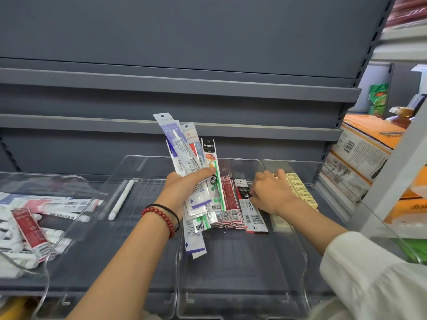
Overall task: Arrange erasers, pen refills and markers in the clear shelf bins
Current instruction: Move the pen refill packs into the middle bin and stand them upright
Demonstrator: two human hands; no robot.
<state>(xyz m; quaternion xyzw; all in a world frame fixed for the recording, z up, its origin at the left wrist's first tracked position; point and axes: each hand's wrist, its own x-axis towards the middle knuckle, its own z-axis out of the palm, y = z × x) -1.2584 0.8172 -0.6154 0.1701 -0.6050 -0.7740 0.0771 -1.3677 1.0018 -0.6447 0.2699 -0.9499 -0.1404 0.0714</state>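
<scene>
My left hand (182,188) grips a fanned bundle of pen refill packets (184,148), white, blue and green, held upright over the middle clear bin (242,269). My right hand (270,192) reaches into that bin, its curled fingers touching the black-and-red refill packets (248,204) lying flat beside several dark red packets (228,204). Yellow boxed erasers (300,190) lie in a row just right of that hand. Two loose markers (121,199) lie in the clear bin to the left.
A clear bin at far left (76,181) holds mixed packets and white markers (30,227). Grey shelf boards (184,84) rise behind. Orange-and-white cartons (360,148) are stacked at right, behind a white shelf post (397,172).
</scene>
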